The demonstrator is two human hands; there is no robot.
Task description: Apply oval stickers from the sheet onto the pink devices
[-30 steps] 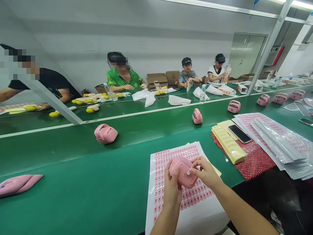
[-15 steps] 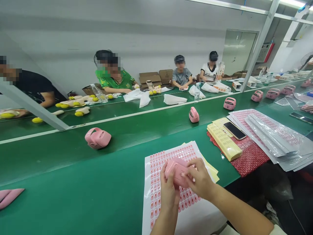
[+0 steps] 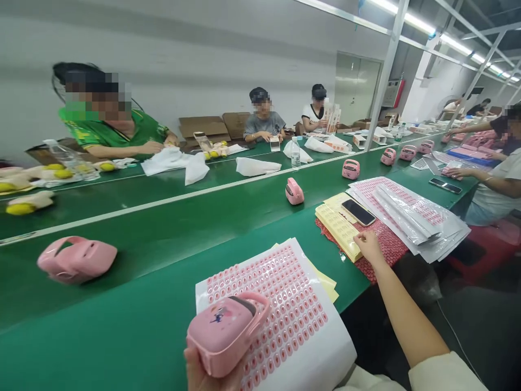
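My left hand (image 3: 205, 374) grips a pink handbag-shaped toy (image 3: 226, 331) from below, low in the view, over a white sheet of small pink stickers (image 3: 280, 304). Only the palm and a thumb show. My right hand (image 3: 367, 245) is stretched out to the right, its fingers curled down onto a stack of yellow sticker sheets (image 3: 340, 231) lying on red patterned sheets (image 3: 386, 250). A black phone (image 3: 358, 212) rests just beyond that hand.
More pink toys ride the green conveyor: one at left (image 3: 77, 259), one mid-belt (image 3: 293, 191), others farther right (image 3: 350, 169). Bagged sticker sheets (image 3: 411, 212) lie at right. Several people work across the belt, and a co-worker's arm (image 3: 484, 179) rests at the right. A water bottle (image 3: 296, 153) stands beyond.
My right hand left the pink toy and reached right to the yellow sheets. The left hand alone holds the toy, now lower and turned. The view swung right.
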